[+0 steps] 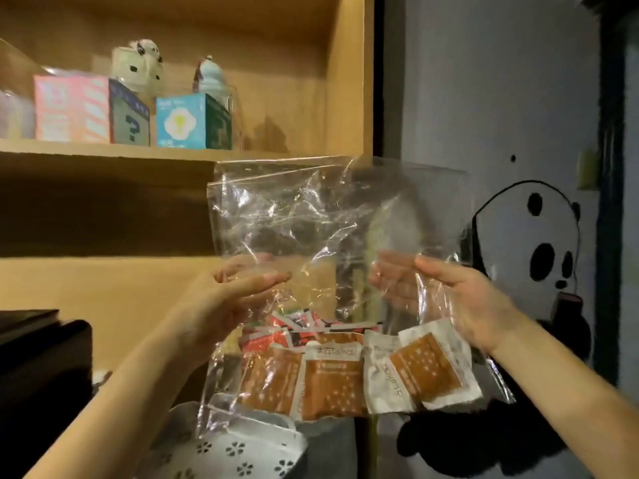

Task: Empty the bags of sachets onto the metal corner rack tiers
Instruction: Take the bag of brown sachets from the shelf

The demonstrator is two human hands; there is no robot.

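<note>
We are looking past a wooden shelf unit (173, 209) and holding up a clear plastic bag (294, 236) with 2 hands. Our left hand (221, 305) and right hand (460, 299) are pinching its sides, fingers curled. Brown sachets (332, 385) are lying at its bottom, above the white perforated rack tier (242, 451).

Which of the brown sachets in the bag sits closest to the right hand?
The tilted brown sachet at the far right of the clear bag, just below the right hand. The other brown ones lie further left, near the bag's middle.
</note>
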